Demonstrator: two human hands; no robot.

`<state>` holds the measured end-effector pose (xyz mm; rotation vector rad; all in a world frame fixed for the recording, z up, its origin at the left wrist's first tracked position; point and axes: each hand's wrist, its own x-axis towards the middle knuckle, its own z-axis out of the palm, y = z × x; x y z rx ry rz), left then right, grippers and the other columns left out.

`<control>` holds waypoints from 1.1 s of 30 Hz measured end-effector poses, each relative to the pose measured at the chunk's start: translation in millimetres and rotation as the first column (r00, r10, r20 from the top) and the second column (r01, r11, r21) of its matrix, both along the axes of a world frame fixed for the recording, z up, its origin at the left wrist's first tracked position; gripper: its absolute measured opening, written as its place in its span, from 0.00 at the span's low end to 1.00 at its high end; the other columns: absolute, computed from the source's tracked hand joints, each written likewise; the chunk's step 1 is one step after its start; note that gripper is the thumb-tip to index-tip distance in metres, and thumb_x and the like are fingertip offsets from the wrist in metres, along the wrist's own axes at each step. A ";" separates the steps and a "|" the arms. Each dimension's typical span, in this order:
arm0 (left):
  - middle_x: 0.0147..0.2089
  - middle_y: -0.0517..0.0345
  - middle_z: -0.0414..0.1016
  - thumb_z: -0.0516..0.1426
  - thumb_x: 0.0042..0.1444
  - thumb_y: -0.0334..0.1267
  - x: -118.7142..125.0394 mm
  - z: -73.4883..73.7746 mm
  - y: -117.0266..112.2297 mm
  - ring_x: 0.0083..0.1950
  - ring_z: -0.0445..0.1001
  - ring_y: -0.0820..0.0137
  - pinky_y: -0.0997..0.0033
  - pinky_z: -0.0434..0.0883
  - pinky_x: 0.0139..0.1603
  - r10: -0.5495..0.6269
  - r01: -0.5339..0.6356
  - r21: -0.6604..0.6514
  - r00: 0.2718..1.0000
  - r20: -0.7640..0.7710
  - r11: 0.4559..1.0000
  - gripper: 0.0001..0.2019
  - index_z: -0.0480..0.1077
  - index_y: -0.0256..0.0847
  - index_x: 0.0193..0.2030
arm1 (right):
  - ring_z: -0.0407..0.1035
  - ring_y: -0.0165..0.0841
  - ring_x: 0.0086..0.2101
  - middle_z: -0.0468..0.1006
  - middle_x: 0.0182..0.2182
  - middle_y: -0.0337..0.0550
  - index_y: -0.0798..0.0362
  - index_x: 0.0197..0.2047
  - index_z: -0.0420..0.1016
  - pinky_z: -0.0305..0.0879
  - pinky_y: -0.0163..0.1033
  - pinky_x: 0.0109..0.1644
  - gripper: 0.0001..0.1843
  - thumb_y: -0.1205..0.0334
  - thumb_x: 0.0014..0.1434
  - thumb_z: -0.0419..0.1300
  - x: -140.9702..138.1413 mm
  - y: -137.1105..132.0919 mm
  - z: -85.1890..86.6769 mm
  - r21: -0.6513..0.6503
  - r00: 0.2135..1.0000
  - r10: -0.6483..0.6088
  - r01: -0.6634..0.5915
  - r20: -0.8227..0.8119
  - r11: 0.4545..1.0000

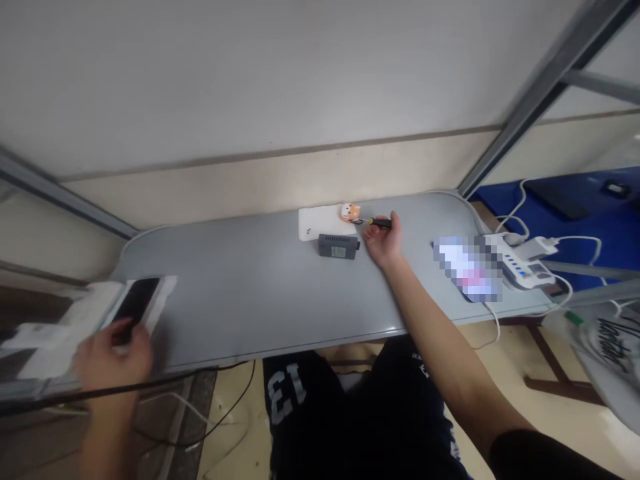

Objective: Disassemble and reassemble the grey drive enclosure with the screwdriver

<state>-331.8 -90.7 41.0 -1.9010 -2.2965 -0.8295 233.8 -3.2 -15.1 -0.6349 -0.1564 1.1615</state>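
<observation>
Screwdriver (383,224), black handle, yellow collar: being held near the back edge of the worktop (240,280), right of centre; its shaft is pointing left toward the figurine.
Right hand (384,245): is grasping the handle between thumb and curled fingers.
Figurine (349,212), orange and white, animal-headed: is sitting on the right end of the white card.
White card (320,218), small dark spots at its left: is lying along the back edge.
Grey box (338,247), slotted top, pale label: is standing just in front of the card.
Dark phone (141,295): is lying near the left end.
Left hand (116,353), blurred: is reaching over the front left corner, fingers at the phone's near end; whether they are gripping cannot be told.
Lit device (465,267), screen pixelated: is lying toward the right end, beside the power strip (511,265).
</observation>
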 end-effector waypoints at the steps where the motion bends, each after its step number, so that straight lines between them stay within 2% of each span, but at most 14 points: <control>1: 0.50 0.59 0.76 0.59 0.58 0.50 4.7 -2.8 26.8 0.59 0.70 0.48 0.35 0.68 0.61 0.036 -0.037 -0.013 0.996 -0.088 0.999 0.19 0.72 0.58 0.57 | 0.57 0.28 0.19 0.62 0.15 0.31 0.48 0.27 0.71 0.57 0.34 0.26 0.23 0.41 0.66 0.57 0.6 -0.8 -0.5 -0.001 1.000 -0.001 0.001 0.013 1.000; 3: 0.50 0.50 0.75 0.58 0.54 0.57 11.4 -7.8 69.8 0.58 0.70 0.45 0.33 0.68 0.61 0.139 -0.150 -0.038 0.971 -0.196 0.988 0.26 0.72 0.48 0.56 | 0.57 0.28 0.19 0.61 0.16 0.31 0.48 0.27 0.70 0.58 0.34 0.26 0.23 0.38 0.64 0.59 1.9 -2.2 -1.4 -0.010 0.999 -0.001 0.001 0.033 1.000; 4: 0.51 0.47 0.74 0.57 0.54 0.60 11.6 -9.1 84.2 0.58 0.69 0.43 0.33 0.68 0.59 0.158 -0.188 -0.118 0.961 -0.229 0.975 0.29 0.71 0.45 0.57 | 0.57 0.28 0.19 0.61 0.16 0.31 0.47 0.27 0.70 0.58 0.35 0.26 0.24 0.38 0.63 0.59 2.5 -2.7 -1.9 -0.012 0.999 -0.001 0.001 0.035 1.000; 7: 0.45 0.47 0.73 0.55 0.54 0.65 0.1 -7.5 103.4 0.54 0.70 0.44 0.40 0.71 0.55 0.118 -0.218 -0.280 0.935 -0.334 0.935 0.33 0.69 0.42 0.57 | 0.57 0.28 0.19 0.62 0.15 0.31 0.48 0.27 0.71 0.58 0.34 0.26 0.23 0.39 0.64 0.59 3.3 -2.3 -4.3 0.021 1.000 0.010 -0.010 -0.001 1.000; 11: 0.43 0.49 0.75 0.53 0.55 0.69 -13.8 2.0 104.3 0.49 0.73 0.48 0.49 0.74 0.51 0.006 -0.169 -0.361 0.911 -0.412 0.917 0.37 0.68 0.43 0.62 | 0.57 0.28 0.19 0.62 0.15 0.32 0.48 0.27 0.72 0.58 0.34 0.25 0.22 0.42 0.67 0.58 3.0 0.0 -7.1 0.056 0.998 0.018 -0.014 -0.068 0.998; 14: 0.49 0.41 0.76 0.48 0.59 0.69 -9.4 7.7 103.8 0.51 0.74 0.45 0.48 0.73 0.54 -0.019 -0.167 -0.381 0.898 -0.439 0.909 0.41 0.63 0.42 0.70 | 0.57 0.28 0.19 0.62 0.15 0.34 0.49 0.27 0.72 0.58 0.34 0.24 0.24 0.44 0.70 0.54 3.2 1.0 -7.1 0.041 0.993 0.019 -0.014 -0.114 0.999; 17: 0.54 0.36 0.76 0.44 0.62 0.69 -6.5 9.8 104.3 0.55 0.74 0.43 0.46 0.71 0.58 -0.029 -0.166 -0.423 0.909 -0.416 0.891 0.42 0.58 0.42 0.74 | 0.57 0.28 0.19 0.62 0.15 0.34 0.49 0.27 0.72 0.58 0.34 0.23 0.26 0.45 0.72 0.51 3.9 1.3 -6.5 0.024 0.990 0.024 -0.021 -0.136 0.999; 23: 0.56 0.34 0.75 0.46 0.63 0.70 -25.4 1.1 107.0 0.58 0.75 0.40 0.45 0.71 0.59 -0.044 -0.118 -0.434 0.937 -0.346 0.893 0.44 0.53 0.43 0.77 | 0.58 0.28 0.18 0.63 0.15 0.34 0.49 0.28 0.72 0.59 0.35 0.24 0.26 0.43 0.71 0.52 4.0 1.9 -7.7 0.033 0.991 0.037 -0.033 -0.130 0.999; 29: 0.67 0.33 0.64 0.42 0.70 0.61 -33.1 -7.0 112.1 0.71 0.64 0.40 0.37 0.61 0.69 -0.191 -0.001 -0.451 0.905 -0.380 0.892 0.35 0.55 0.47 0.77 | 0.59 0.27 0.18 0.62 0.16 0.33 0.49 0.28 0.72 0.58 0.35 0.23 0.25 0.42 0.71 0.53 3.8 2.3 -8.8 0.036 0.991 0.028 -0.024 -0.128 0.999; 31: 0.69 0.32 0.62 0.42 0.70 0.61 -34.3 -6.9 112.9 0.74 0.60 0.40 0.37 0.60 0.70 -0.211 0.016 -0.459 0.901 -0.379 0.888 0.34 0.57 0.48 0.77 | 0.59 0.27 0.18 0.62 0.16 0.33 0.49 0.29 0.72 0.58 0.34 0.23 0.25 0.42 0.71 0.53 3.9 1.9 -8.9 0.034 0.991 0.024 -0.020 -0.129 0.999; 33: 0.68 0.33 0.63 0.42 0.70 0.61 -35.5 -6.3 113.2 0.74 0.60 0.41 0.38 0.61 0.70 -0.208 0.021 -0.446 0.904 -0.374 0.895 0.35 0.57 0.48 0.77 | 0.58 0.27 0.18 0.62 0.16 0.34 0.50 0.28 0.72 0.58 0.34 0.23 0.25 0.43 0.72 0.52 3.9 1.5 -8.9 0.034 0.991 0.025 -0.021 -0.131 0.999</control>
